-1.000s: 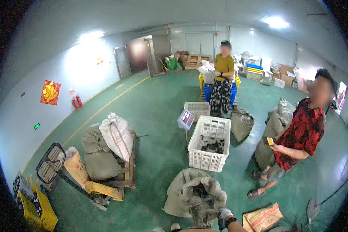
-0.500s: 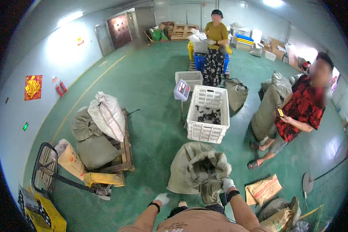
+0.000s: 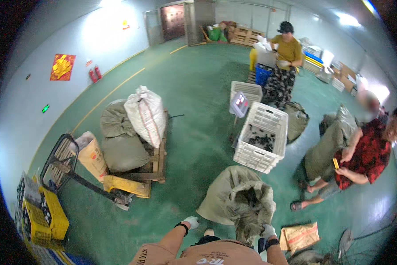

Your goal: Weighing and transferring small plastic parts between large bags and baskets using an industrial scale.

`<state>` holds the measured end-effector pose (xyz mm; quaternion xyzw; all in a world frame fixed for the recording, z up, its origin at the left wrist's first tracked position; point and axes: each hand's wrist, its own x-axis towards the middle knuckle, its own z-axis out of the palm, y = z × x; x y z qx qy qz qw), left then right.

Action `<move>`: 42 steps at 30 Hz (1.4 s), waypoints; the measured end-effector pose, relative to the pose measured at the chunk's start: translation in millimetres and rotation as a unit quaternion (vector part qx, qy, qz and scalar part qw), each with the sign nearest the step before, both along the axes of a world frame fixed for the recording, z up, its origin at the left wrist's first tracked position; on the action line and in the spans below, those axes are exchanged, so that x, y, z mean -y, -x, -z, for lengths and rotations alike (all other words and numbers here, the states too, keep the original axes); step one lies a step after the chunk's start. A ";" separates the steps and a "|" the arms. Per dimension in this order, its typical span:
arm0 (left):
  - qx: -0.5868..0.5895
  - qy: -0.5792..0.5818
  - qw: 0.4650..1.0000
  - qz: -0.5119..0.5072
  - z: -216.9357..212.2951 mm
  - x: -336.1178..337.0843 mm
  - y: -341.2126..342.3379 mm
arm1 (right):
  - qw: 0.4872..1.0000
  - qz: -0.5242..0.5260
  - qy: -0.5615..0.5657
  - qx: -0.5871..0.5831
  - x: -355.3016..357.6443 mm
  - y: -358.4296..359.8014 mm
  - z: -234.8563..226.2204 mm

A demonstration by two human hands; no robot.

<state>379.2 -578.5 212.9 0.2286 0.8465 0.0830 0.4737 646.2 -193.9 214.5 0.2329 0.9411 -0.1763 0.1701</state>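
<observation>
A grey-green woven sack (image 3: 220,194) stands in front of me with its mouth open. Dark contents show inside, too unclear to name. At the right side of the mouth, my white-gloved right hand (image 3: 268,231) is closed on the folded-down rim. My left hand (image 3: 191,222), also gloved, is beside the sack's lower left edge, holding nothing, its fingers loosely apart; whether it touches the sack I cannot tell. Just beyond the sack is a white slatted crate (image 3: 260,160) with small black pieces (image 3: 262,140) on its bottom.
A digital scale display (image 3: 239,104) stands beside the crate. To the left, full sacks (image 3: 144,115) lie on a wooden pallet (image 3: 159,160) with a yellow pallet jack (image 3: 125,186). One person (image 3: 365,152) stands at right by tall sacks, another (image 3: 287,62) behind the crate. A flat paper bag (image 3: 299,237) lies at right.
The view has swung, so the room appears shifted right and tilted. My left hand has come up closer to the sack's left edge. My right hand keeps its hold on the rim.
</observation>
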 end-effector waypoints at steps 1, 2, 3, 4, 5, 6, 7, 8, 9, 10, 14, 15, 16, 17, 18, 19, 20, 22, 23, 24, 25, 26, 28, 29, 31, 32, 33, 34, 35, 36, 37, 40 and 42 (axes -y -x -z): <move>-0.026 -0.006 1.000 -0.011 16.2 27.0 0.0 | 1.000 -0.006 0.023 0.011 -2.3 6.4 9.5; -0.049 -0.011 0.998 -0.024 26.5 48.2 -4.6 | 0.998 -0.014 0.046 0.026 -9.3 7.0 24.8; -0.025 0.018 0.999 -0.026 13.8 49.9 -0.9 | 0.996 -0.070 0.022 -0.053 -13.9 -3.7 38.1; -0.023 0.024 0.999 -0.043 2.6 55.7 0.4 | 0.997 -0.052 0.040 -0.030 -13.0 -3.1 40.4; -0.032 0.035 0.997 -0.064 -7.0 62.0 1.8 | 0.998 -0.032 0.055 -0.009 -13.7 1.7 42.1; -0.040 0.047 0.995 -0.083 -12.3 69.1 -2.2 | 0.997 -0.013 0.072 0.009 -15.1 5.6 45.3; -0.062 0.049 0.992 -0.100 -14.2 76.2 -8.9 | 0.996 -0.003 0.088 0.028 -16.9 8.2 51.4; -0.037 0.063 0.993 -0.094 -15.9 82.3 -10.5 | 0.993 0.009 0.109 0.050 -17.5 14.1 59.2; -0.034 0.047 0.993 -0.106 -10.5 90.9 -16.2 | 0.989 0.013 0.126 0.075 -15.6 21.9 67.6; -0.032 0.031 0.992 -0.122 -0.9 102.5 -24.5 | 0.984 0.011 0.139 0.114 -10.5 35.1 70.7; -0.029 0.028 0.987 -0.152 -13.7 92.4 -33.1 | 0.994 -0.034 0.106 0.023 -18.7 36.4 78.3; -0.030 0.022 0.989 -0.144 -4.4 92.5 -33.4 | 0.989 -0.034 0.140 0.036 -26.5 34.7 98.6; -0.031 0.020 0.990 -0.139 1.7 95.3 -37.4 | 0.988 -0.028 0.144 0.045 -19.5 37.2 92.9; -0.006 0.034 0.989 -0.140 8.0 96.9 -40.2 | 0.987 -0.020 0.153 0.042 -12.9 43.4 87.9; -0.004 0.035 0.989 -0.146 10.0 94.5 -40.7 | 0.986 -0.007 0.165 0.035 -11.9 43.3 86.8; -0.010 0.027 0.989 -0.144 11.8 93.0 -41.3 | 0.982 0.011 0.186 0.027 -10.4 44.1 86.3; -0.017 0.020 0.989 -0.144 13.2 92.4 -42.9 | 0.976 0.037 0.216 0.019 -8.5 45.9 86.3; -0.003 0.023 0.988 -0.153 8.2 88.4 -44.2 | 0.940 0.136 0.312 -0.004 -11.7 44.3 96.9; -0.006 0.015 0.987 -0.161 0.5 83.8 -44.2 | 0.901 0.211 0.379 -0.017 -13.8 41.3 103.9; -0.010 0.008 0.986 -0.168 -12.3 80.5 -42.1 | 0.841 0.297 0.451 -0.031 -15.4 39.5 111.0; -0.010 0.011 0.984 -0.176 -19.3 77.7 -40.1 | 0.778 0.369 0.507 -0.045 -20.4 37.3 118.4; 0.006 0.024 0.986 -0.163 -26.2 74.6 -38.1 | 0.727 0.420 0.540 -0.056 -25.1 35.1 125.7; 0.022 0.029 0.990 -0.135 -22.9 71.4 -35.3 | 0.705 0.447 0.546 -0.075 -42.2 21.7 146.1; 0.016 0.005 0.990 -0.139 -4.9 67.1 -31.4 | 0.851 0.259 0.438 -0.131 -61.1 4.0 160.3; -0.001 0.005 0.983 -0.182 10.0 79.8 -47.9 | 0.983 -0.090 0.142 -0.077 -41.8 10.3 120.0; 0.001 0.003 0.984 -0.179 4.4 80.3 -51.2 | 0.990 -0.094 0.100 -0.031 -32.3 16.6 101.7; 0.011 0.021 0.984 -0.178 -1.3 80.5 -50.8 | 0.992 -0.071 0.101 0.002 -28.6 17.1 92.6; 0.021 0.040 0.983 -0.176 -6.7 79.0 -49.7 | 0.993 -0.055 0.096 0.031 -26.6 20.3 83.4; 0.025 0.036 0.990 -0.133 6.1 79.9 -48.0 | 0.994 -0.048 0.087 0.054 -24.5 24.0 74.7; 0.024 0.040 0.990 -0.137 4.4 84.1 -51.5 | 0.993 -0.051 0.091 0.053 0.0 35.5 30.4; 0.022 0.041 0.989 -0.139 -1.0 81.8 -51.4 | 0.992 -0.043 0.110 0.036 13.0 36.7 -0.9; 0.019 0.048 0.993 -0.108 -7.5 73.2 -44.9 | 0.988 0.014 0.156 -0.015 7.5 18.0 22.3; 0.022 0.056 0.994 -0.088 -5.8 72.8 -48.7 | 0.885 0.237 0.399 -0.045 -6.3 4.6 78.8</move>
